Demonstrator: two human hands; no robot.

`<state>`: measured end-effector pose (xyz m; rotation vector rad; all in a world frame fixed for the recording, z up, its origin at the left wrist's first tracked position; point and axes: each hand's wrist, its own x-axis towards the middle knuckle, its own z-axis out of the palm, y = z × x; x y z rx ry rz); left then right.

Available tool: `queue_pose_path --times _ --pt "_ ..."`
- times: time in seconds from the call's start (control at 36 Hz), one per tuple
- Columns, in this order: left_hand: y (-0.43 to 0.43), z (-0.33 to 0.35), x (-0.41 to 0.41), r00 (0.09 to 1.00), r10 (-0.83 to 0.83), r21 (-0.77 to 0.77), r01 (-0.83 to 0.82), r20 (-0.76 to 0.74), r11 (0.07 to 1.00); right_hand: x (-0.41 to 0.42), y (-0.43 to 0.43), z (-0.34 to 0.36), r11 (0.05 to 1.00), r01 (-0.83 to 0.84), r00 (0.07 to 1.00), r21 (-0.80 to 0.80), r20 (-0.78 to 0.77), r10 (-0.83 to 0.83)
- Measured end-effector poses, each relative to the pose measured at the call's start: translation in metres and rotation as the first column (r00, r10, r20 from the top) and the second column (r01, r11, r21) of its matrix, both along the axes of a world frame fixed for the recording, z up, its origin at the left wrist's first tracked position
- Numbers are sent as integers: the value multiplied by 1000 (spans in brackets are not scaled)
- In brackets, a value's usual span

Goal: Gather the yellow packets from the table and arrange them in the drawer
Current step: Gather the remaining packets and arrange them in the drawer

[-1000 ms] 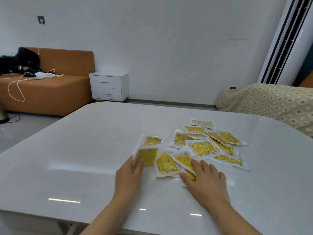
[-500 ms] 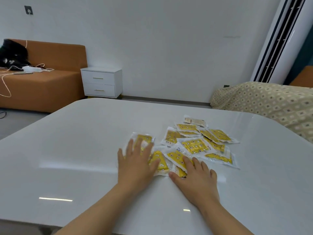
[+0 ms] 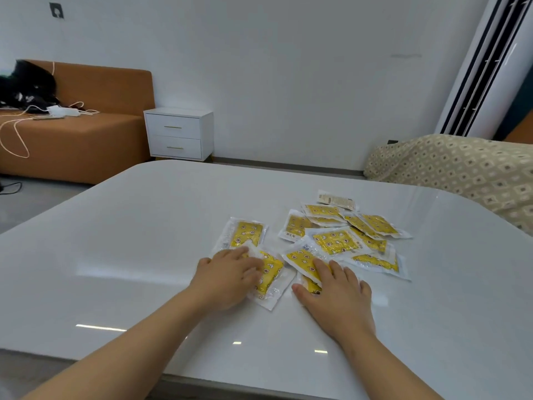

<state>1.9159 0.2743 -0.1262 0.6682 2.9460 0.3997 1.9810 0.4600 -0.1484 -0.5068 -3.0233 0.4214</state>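
Raking yellow packets [image 3: 336, 241] together on a glossy white counter [image 3: 129, 241], with nothing lifted yet. Pressing down with the left hand [image 3: 227, 277] at the near-left edge of the heap, fingers [image 3: 248, 265] laid out nearly flat across a near packet [image 3: 269, 274] rather than curled round it. Judged a sliding hold, meant to drag loose pieces inward.

Doing much the same with the right hand [image 3: 337, 295] at the heap's near edge, fingers spread and open over overlapping packets, gripping nothing. Leaving an outlying packet [image 3: 245, 233] just left of the heap, its near end reaching the left fingertips, and a paler brownish packet [image 3: 336, 200] at the heap's far edge. Probably herding rather than picking because of thin, slick sachets lying flat and overlapped, awkward to pinch off a smooth top.

Far beyond the heap to the left, against the wall: a white nightstand [image 3: 178, 134] with two drawers, both shut. Likely the destination, though impossible to confirm. Further left of the heap, an orange sofa [image 3: 86, 134] strewn with a dark bag [image 3: 26, 85] and pale cables [image 3: 17, 131]. Right of the heap, a patterned bedcover [image 3: 461, 168]; far right and behind, a tall white air conditioner [image 3: 490, 62].

Standing in the way, by this reading: the counter's own far side to walk round, and a shut drawer front to pull with hands full.
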Motion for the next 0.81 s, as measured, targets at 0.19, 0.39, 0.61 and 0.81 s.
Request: queue_pose_path --times 0.19,0.39,0.61,0.81 --pt "16 -23 12 987 158 -60 -158 -16 986 5 -1 3 998 -54 998 -41 -43 52" --pt "16 -21 29 986 146 -52 -150 -74 987 16 -3 8 994 -55 978 -90 -204 35" --pt "6 3 21 971 227 -30 -225 76 974 15 -4 3 998 -56 995 11 -79 57" --pt "10 13 23 940 267 409 -334 212 849 16 -4 1 997 -46 951 59 -304 62"
